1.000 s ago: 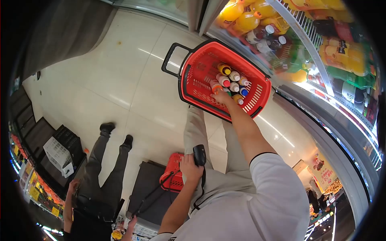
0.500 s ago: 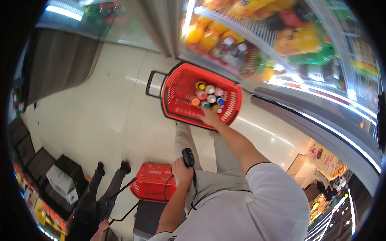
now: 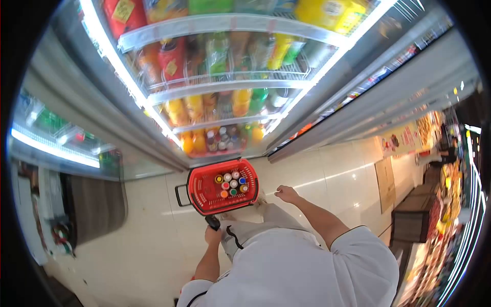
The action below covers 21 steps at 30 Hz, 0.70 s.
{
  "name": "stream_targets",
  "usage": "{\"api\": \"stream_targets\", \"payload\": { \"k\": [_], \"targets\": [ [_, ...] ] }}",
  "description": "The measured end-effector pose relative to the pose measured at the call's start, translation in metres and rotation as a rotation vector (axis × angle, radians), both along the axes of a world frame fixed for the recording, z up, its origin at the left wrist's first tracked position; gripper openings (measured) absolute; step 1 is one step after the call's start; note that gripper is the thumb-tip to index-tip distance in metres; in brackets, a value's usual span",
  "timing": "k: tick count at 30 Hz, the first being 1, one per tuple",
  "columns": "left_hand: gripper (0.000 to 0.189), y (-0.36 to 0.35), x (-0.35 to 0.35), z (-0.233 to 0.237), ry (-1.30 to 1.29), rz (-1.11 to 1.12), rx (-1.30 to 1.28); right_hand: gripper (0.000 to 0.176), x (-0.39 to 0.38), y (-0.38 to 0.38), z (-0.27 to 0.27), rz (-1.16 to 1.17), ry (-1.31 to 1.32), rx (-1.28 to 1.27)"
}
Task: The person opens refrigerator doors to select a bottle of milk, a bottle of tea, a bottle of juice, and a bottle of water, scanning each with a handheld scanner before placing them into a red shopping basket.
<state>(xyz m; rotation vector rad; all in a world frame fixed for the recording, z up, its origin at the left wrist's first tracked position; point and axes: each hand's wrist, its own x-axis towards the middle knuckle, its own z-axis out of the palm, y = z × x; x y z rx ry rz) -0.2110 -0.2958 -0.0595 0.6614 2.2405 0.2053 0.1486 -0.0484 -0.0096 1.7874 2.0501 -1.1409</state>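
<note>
A red shopping basket [image 3: 204, 200] with a black handle stands on the floor in front of me. Grouped inside it are several bottles [image 3: 234, 184], upright, with white, yellow, red, orange, green and blue caps. My left hand [image 3: 213, 235], below the basket's near left corner, is closed around a black rounded device [image 3: 213, 222] whose exact kind I cannot make out. To the right of the basket, apart from it, hangs my right hand [image 3: 288, 194]. Its fingers look loosely bent and apart, and nothing shows in them.
Directly ahead is an open-front drinks fridge [image 3: 225, 87] with several lit shelves of bottles, its doors [image 3: 337, 123] swung out. A dark wood-look panel [image 3: 97, 204] stands left. Display stands [image 3: 411, 212] and a cardboard sheet [image 3: 385, 184] are at right, on the pale tiled floor [image 3: 148, 250].
My right hand has left the bottles in the basket and moved right. The view has tilted up toward the fridge shelves. The other person and the second red basket have largely left view.
</note>
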Motion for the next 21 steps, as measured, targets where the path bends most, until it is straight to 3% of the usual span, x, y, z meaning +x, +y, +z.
{"api": "stream_targets", "payload": {
  "k": [2,4,7,9,12,13,14,15,18,21],
  "targets": [
    [0.042,-0.002,-0.024,0.001,-0.017,-0.074,-0.027,0.048,0.008,-0.001,0.017,-0.201,0.107,0.048],
    [0.046,0.0,-0.049,0.006,0.022,-0.233,-0.122,0.047,0.021,-0.009,0.013,-0.259,0.162,0.117],
    [0.041,0.018,-0.065,0.032,0.081,-0.312,-0.166,0.047,0.038,-0.02,0.013,-0.239,0.155,0.069],
    [0.039,0.031,-0.059,0.049,0.157,-0.278,-0.148,0.047,0.061,-0.017,0.013,0.019,0.162,-0.032],
    [0.039,0.053,-0.022,0.056,0.194,-0.104,-0.001,0.048,0.113,-0.008,-0.002,-0.072,0.16,-0.127],
    [0.041,0.058,-0.006,0.051,0.155,-0.075,0.091,0.048,0.137,-0.004,-0.041,-0.07,0.126,-0.014],
    [0.043,0.065,0.01,0.037,0.093,-0.051,0.142,0.048,0.154,0.004,-0.033,-0.139,0.146,-0.011],
    [0.044,0.077,0.038,0.042,0.079,-0.059,0.07,0.047,0.174,0.017,-0.033,-0.169,0.145,0.015],
    [0.043,0.098,0.141,0.048,0.105,-0.086,0.279,0.047,0.233,0.032,-0.047,-0.258,0.129,0.105],
    [0.048,0.112,0.223,0.022,0.049,-0.304,0.281,0.046,0.278,0.042,-0.04,-0.335,0.117,0.15]
  ]
}}
